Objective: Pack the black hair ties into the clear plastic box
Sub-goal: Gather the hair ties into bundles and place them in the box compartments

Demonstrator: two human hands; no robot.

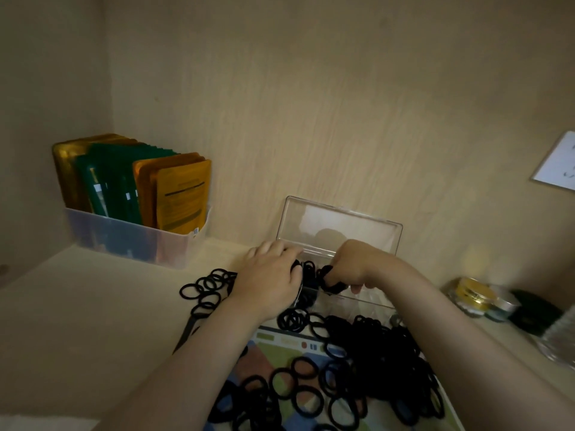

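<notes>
The clear plastic box (370, 298) stands on the shelf against the back wall, its lid (339, 225) raised. Black hair ties fill its left end. My left hand (273, 275) rests over the box's left end, fingers curled on a few ties there. My right hand (351, 269) hangs over the box's middle and pinches a bunch of black ties (331, 279) inside it. A big heap of loose black hair ties (370, 353) lies in front of the box on a coloured printed sheet (280, 346). More ties (205, 287) lie scattered to the left.
A translucent bin (130, 241) with green and orange packets stands at the back left. Small round tins (476, 295), a dark object (532, 309) and a clear bag (560, 340) sit at the right. A white card (557, 163) leans on the wall.
</notes>
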